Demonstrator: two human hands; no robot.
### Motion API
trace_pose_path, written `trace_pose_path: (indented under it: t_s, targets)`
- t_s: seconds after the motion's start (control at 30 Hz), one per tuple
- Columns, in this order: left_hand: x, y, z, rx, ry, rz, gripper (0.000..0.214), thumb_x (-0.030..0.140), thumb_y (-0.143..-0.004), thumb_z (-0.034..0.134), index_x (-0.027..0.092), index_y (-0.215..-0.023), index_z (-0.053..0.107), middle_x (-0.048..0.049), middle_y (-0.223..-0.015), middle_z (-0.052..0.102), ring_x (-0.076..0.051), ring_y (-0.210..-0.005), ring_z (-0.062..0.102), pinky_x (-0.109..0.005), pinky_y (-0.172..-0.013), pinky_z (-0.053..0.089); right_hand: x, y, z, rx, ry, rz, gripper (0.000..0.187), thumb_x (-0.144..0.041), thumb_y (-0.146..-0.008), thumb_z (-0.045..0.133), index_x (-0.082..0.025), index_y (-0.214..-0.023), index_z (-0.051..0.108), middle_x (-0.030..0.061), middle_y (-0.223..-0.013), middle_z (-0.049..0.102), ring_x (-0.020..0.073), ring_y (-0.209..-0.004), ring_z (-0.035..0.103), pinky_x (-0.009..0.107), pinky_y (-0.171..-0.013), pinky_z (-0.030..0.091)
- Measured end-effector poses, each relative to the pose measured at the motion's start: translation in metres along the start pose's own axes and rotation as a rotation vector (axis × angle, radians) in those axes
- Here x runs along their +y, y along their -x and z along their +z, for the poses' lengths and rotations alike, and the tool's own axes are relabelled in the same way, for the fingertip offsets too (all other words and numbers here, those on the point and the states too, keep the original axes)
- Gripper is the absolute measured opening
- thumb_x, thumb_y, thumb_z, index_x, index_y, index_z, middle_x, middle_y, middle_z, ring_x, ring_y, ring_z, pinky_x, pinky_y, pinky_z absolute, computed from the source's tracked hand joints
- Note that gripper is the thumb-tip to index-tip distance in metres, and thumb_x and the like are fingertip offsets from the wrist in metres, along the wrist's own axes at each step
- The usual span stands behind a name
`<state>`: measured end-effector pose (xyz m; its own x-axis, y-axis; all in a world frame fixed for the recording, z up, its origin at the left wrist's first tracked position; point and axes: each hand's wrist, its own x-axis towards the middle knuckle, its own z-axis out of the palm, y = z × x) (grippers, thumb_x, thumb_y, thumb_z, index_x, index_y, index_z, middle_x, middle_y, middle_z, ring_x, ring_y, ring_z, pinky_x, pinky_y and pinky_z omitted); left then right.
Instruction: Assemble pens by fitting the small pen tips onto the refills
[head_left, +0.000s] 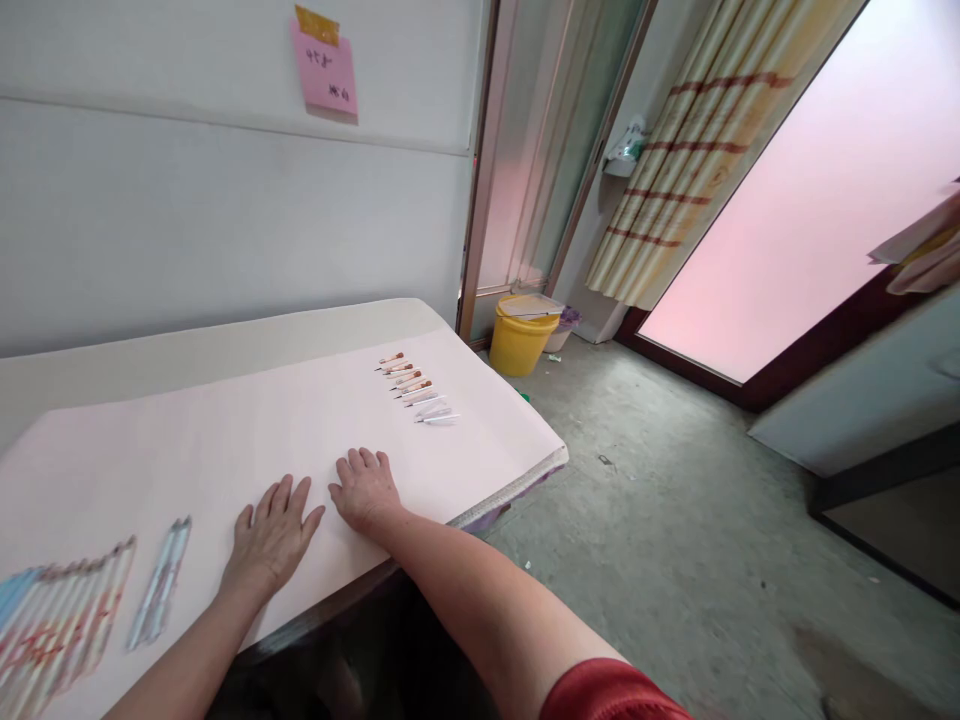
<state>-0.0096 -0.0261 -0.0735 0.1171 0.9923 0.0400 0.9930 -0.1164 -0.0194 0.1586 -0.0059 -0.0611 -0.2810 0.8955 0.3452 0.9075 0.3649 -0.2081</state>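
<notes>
My left hand [271, 532] rests palm down on the pale pink sheet [225, 435] covering the table, fingers spread and holding nothing. Close by on its right, my right hand [367, 488] also lies on the sheet, its fingers slightly bent and empty. Beyond the right hand is a slanting row of small slim pen-like pieces [409, 378], several with dark tips and brown ends. To the left of my left hand sit two slim pen-like sticks [160, 580] side by side. Farther left, a row of similar pale sticks [71, 625] with red and blue marks is blurred.
A white wall panel [225, 230] stands behind the table, with a pink note [326, 75] taped on it. On the grey floor [645, 480], a yellow bucket [519, 345] stands past the table's right end. A striped curtain [675, 170] hangs by a bright doorway [795, 220].
</notes>
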Motion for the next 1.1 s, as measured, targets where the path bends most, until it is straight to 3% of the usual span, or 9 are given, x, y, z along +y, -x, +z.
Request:
trace_pose_path:
  t_s: [0.63,1.1]
  targets:
    - [-0.006,-0.003,0.012,0.029,0.004,0.020,0.065,0.055,-0.084,0.023,0.023,-0.140,0.032,-0.0091,-0.149,0.025,-0.025,-0.135,0.017,-0.049,-0.105,0.008,0.001,-0.002,0.000,-0.018,0.007,0.012,0.038,-0.043,-0.090,0.039,-0.016,-0.115,0.048,0.0115,-0.120,0.052,0.0242,-0.117,0.038,0.045,-0.095,0.028]
    - [-0.002,-0.001,0.006,0.014,0.008,0.011,0.066,0.055,-0.085,0.020,0.022,-0.140,0.034,-0.0091,-0.149,0.026,-0.025,-0.135,0.018,-0.048,-0.105,0.008,-0.001,-0.001,-0.009,-0.068,0.026,0.001,0.037,-0.041,-0.091,0.038,-0.015,-0.116,0.048,0.0120,-0.119,0.051,0.0240,-0.116,0.039,0.047,-0.096,0.028]
